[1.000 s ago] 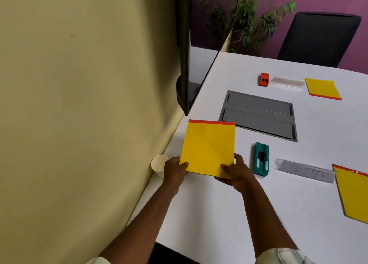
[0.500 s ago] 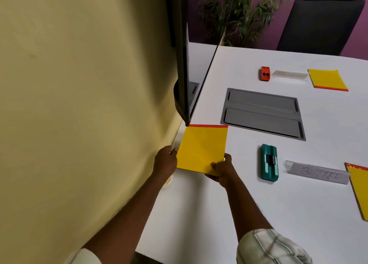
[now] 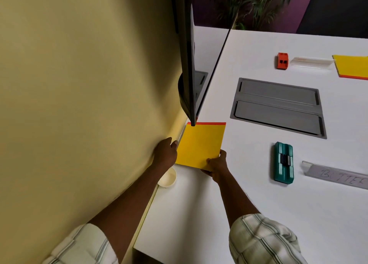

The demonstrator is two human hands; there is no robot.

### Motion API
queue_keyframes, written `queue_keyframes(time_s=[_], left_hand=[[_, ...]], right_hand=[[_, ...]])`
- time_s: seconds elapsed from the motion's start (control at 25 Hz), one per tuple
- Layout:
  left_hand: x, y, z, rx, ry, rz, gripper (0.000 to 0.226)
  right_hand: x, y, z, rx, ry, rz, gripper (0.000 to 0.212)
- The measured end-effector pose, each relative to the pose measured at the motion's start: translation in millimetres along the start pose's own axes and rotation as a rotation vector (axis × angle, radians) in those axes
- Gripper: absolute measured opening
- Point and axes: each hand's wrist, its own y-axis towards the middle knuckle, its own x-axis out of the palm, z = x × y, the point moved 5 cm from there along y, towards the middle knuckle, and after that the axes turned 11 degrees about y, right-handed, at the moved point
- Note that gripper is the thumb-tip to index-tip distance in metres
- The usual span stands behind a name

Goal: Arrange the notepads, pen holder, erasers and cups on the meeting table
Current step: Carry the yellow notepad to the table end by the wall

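Observation:
A yellow notepad with a red top strip (image 3: 201,144) lies near the table's left edge, just below the screen's bottom corner. My left hand (image 3: 166,154) grips its left edge and my right hand (image 3: 217,164) pinches its near right corner. A white paper cup (image 3: 168,178) stands right under my left wrist, against the wall. A teal eraser (image 3: 283,163) lies to the right, an orange eraser (image 3: 282,61) farther back. A second yellow notepad (image 3: 352,65) sits at the far right.
A black screen (image 3: 186,54) hangs on the yellow wall over the white table (image 3: 239,204). A grey cable hatch (image 3: 278,106) is set into the middle. Two clear name holders lie flat, one near (image 3: 336,175), one far (image 3: 312,63). A plant and a dark chair stand behind.
Both hands have carried the notepad leftward and away from me, towards the wall and under the screen's corner. My left wrist now covers part of the cup.

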Motion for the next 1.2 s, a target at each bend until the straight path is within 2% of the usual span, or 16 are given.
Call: queue_keyframes(time_s=[0.2,0.4,0.56,0.68,0.84,1.2], left_hand=[[3.0,2.1,0.9,0.024,-0.071,0.094,0.035],[6.8,5.2,2.2,0.022,-0.104,0.086,0.032],[7.4,8.0,1.4,0.015,-0.066,0.077,0.035],[12.1,5.5,2.1,0.022,-0.048,0.051,0.031],[11.3,0.8,5.2,0.039,-0.03,0.062,0.023],[23.8,-13.0,20.1,0.082,-0.011,0.05,0.031]], right_hand=[[10.2,9.0,8.6,0.007,0.018,-0.011,0.048],[17.1,13.8,14.4,-0.021,-0.04,-0.005,0.04],[12.2,18.6,16.5,-0.071,-0.323,0.086,0.05],[12.9,20.6,10.2,-0.023,-0.581,0.227,0.051],[14.6,23.9,5.2,-0.01,-0.702,0.279,0.046],[-2.6,17.2,1.3,-0.055,-0.667,0.252,0.038]])
